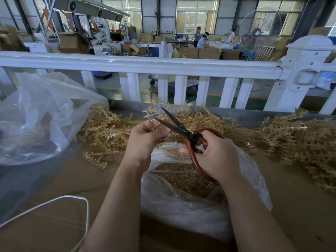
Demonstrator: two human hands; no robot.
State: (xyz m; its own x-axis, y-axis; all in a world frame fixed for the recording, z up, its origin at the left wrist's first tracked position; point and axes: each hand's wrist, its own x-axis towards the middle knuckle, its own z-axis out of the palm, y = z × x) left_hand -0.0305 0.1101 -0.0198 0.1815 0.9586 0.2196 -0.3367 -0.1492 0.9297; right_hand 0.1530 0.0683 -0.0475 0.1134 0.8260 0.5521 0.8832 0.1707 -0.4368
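Note:
My left hand point(145, 140) pinches an amber plastic sprue point(151, 113) with small parts branching off it, held upright over the table. My right hand point(218, 155) grips red-handled scissors point(189, 135); the black blades are apart and point up-left at the sprue, just above my left fingers. Below both hands lies an open clear plastic bag point(190, 206) holding several small amber cut pieces point(183, 177).
Heaps of amber sprues point(107, 131) lie left, behind and right point(300, 148) on the brown cardboard-covered table point(63, 179). A big clear bag point(36, 115) stands at the left. A white cord point(85, 206) loops near the front. A white railing point(145, 66) runs behind the table.

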